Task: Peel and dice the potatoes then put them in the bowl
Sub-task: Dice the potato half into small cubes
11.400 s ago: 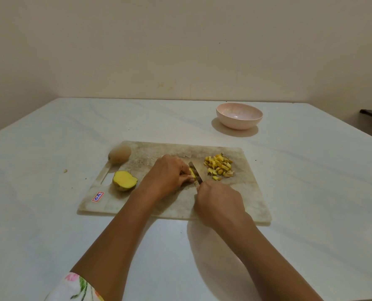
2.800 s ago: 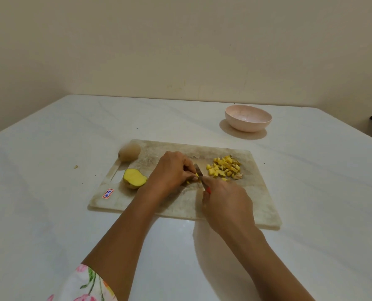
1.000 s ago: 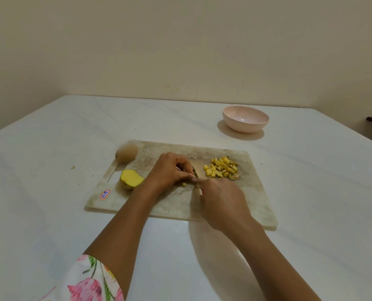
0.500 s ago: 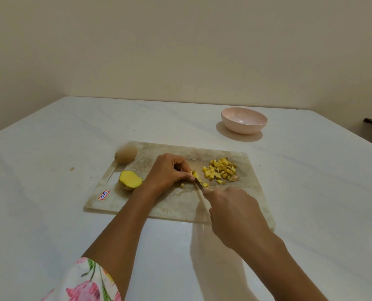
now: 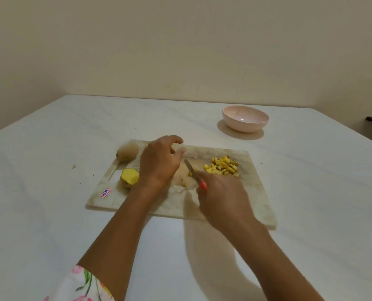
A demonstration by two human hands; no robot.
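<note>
Left hand [image 5: 159, 164] fingers [image 5: 176, 140] loosely curled over board [image 5: 253, 192], right hand [image 5: 222, 198] gripping knife [image 5: 189, 168]

Bare cream walls [image 5: 180, 51], white table [image 5: 50, 213]

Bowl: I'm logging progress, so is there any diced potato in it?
No, the bowl is empty; the diced potato lies piled on the cutting board.

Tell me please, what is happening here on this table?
A person is dicing potato on a cutting board. The right hand grips a knife, its blade low over the board's middle. The left hand hovers over the board, fingers loosely curled, holding nothing. A pile of diced potato lies at the board's far right; a cut potato piece and an unpeeled potato sit at its left. The pink bowl beyond the board has nothing in it yet.
</note>
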